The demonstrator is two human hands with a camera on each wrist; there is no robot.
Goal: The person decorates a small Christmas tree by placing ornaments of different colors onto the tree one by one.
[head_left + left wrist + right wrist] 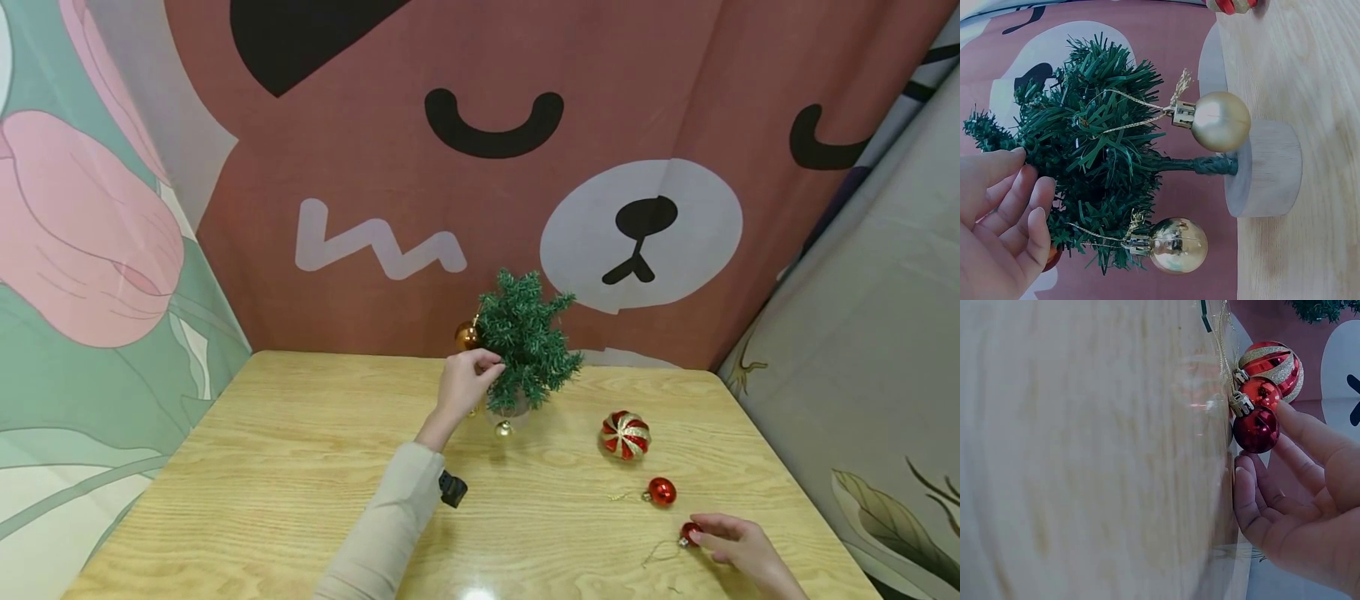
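Note:
A small green Christmas tree point(528, 333) stands upright near the back of the table on a round pale base point(1272, 169). At its left side, my left hand point(463, 385) pinches a branch tip between thumb and fingers. A matt gold ball point(1222, 122) and a shiny gold ball point(1179, 245) hang from the lower branches, and an amber ball point(467, 335) hangs higher on the left. At the front right, my right hand point(742, 546) holds a small dark red ball point(1257, 432) between thumb and fingertips, low at the tabletop, its gold loop trailing.
A shiny red ball point(662, 492) with a gold string lies just beyond the right hand. Behind it sits a larger red-and-gold striped ball point(626, 435). A printed bear curtain point(375, 183) hangs close behind the table point(300, 467).

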